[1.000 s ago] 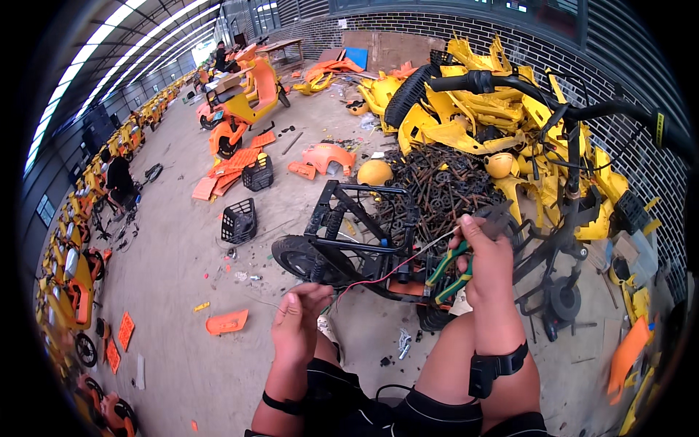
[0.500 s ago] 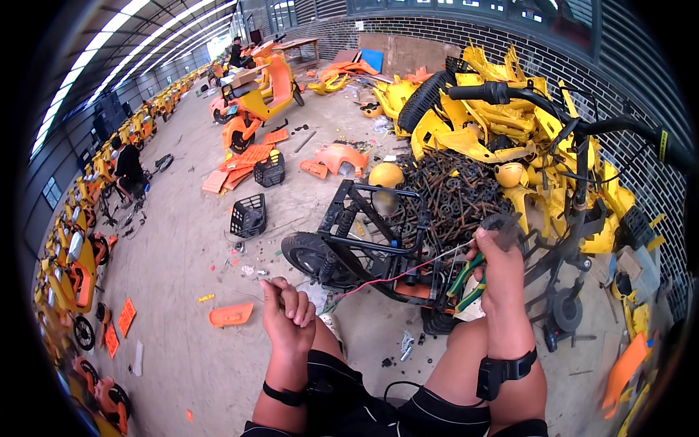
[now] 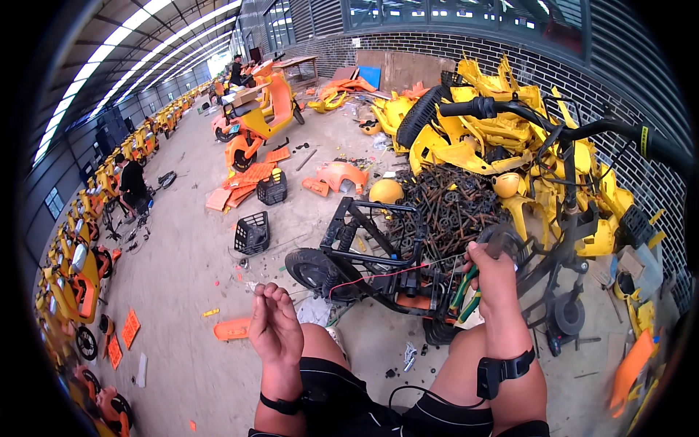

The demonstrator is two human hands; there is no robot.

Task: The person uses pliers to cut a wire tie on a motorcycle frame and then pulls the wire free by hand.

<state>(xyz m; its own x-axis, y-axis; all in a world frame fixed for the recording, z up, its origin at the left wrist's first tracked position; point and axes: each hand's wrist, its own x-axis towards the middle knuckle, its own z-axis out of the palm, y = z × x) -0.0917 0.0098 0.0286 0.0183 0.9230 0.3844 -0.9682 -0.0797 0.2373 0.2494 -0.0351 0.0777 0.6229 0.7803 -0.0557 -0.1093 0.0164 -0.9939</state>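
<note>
My right hand (image 3: 496, 280) is closed round green-handled pliers (image 3: 460, 297); a dark, blurred shape above the fist may be their head. A thin wire (image 3: 378, 276), red along most of its length and paler near the fist, stretches left from that hand across the frame. Lower left, my left hand (image 3: 277, 324) is raised with fingertips bunched against the thumb, apart from the wire's red end; what they pinch, if anything, is too small to make out. Before my knees lies a stripped black scooter frame (image 3: 371, 211) with its rear wheel (image 3: 313, 271).
Behind the frame rises a heap of rusty metal parts (image 3: 451, 207), with yellow body panels (image 3: 473, 138) beyond. A handlebar (image 3: 524, 109) juts in at right. Black baskets (image 3: 252, 233), orange panels (image 3: 231, 329) and bolts (image 3: 409, 355) litter the floor. Another person (image 3: 132, 186) works far left.
My left hand has moved slightly left and turned more upright, its fingers now pointing up. The red wire's end hangs farther from it. My right hand keeps the pliers, nearly in place.
</note>
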